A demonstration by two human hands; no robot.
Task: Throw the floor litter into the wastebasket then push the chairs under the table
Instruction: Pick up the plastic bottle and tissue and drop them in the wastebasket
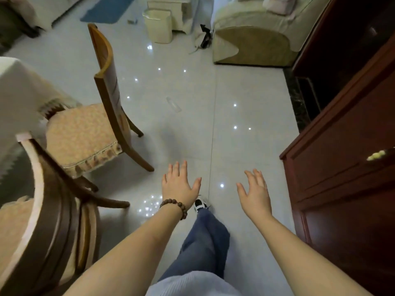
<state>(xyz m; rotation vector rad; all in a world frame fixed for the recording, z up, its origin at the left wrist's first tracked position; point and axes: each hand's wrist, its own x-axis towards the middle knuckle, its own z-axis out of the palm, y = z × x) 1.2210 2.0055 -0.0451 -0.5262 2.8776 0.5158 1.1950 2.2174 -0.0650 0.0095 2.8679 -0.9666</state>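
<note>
**Empty hands over a glossy tiled floor**

I stand on pale, shiny floor tiles (245, 86) dotted with light reflections. A dark red wooden cabinet (346, 167) lines my right; a cloth-covered table (19, 92) sits at my left. My left hand (178, 185) (beaded bracelet at the wrist) and right hand (255, 192) are spread open, holding nothing. A clear, flat piece of litter (173, 104) lies ahead on the tiles. The cream wastebasket (158, 25) stands farther off. Two cushioned wooden chairs, near chair (49, 221) and far chair (102, 107), stand pulled out from the table.
</note>
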